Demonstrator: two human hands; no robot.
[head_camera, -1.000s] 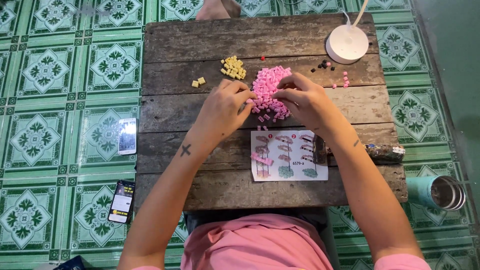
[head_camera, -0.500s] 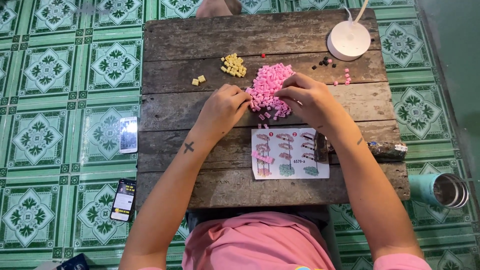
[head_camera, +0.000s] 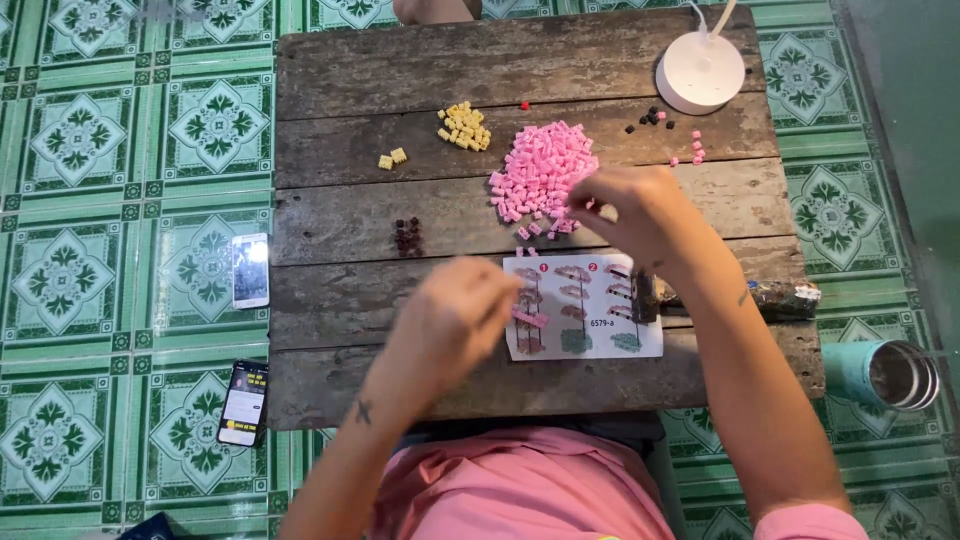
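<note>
Far left, on green patterned floor tiles: two phones, one pale-screened just off the bench edge, one dark nearer, both lying flat.

Weathered plank bench in centre. On its left half: small cluster of dark red bricks, alone on the middle plank. Farther away, two yellow bricks lying apart from a bigger yellow heap.

Left hand blurred, raised over near planks, just left of instruction sheet. Fingers curled in; grip looks pressed together, but whether pinching anything cannot be told through the blur. Small cross mark on forearm near wrist.

Pink brick pile at bench centre, loose and spread, a few strays on its near edge. Single red piece just beyond it.

Instruction sheet flat on near planks, printed with pink-and-green tree steps; a small pink assembly resting on its left part, a dark object on its right edge.

Right hand at the pile's right near edge, fingertips pinched together on or just above the strays; what lies between them too small to tell.

Right side: black bits, scattered pink pieces, white round lamp base in far corner, crumpled clear bag at right edge. Teal metal cup on its side on the floor, mouth to the right.
</note>
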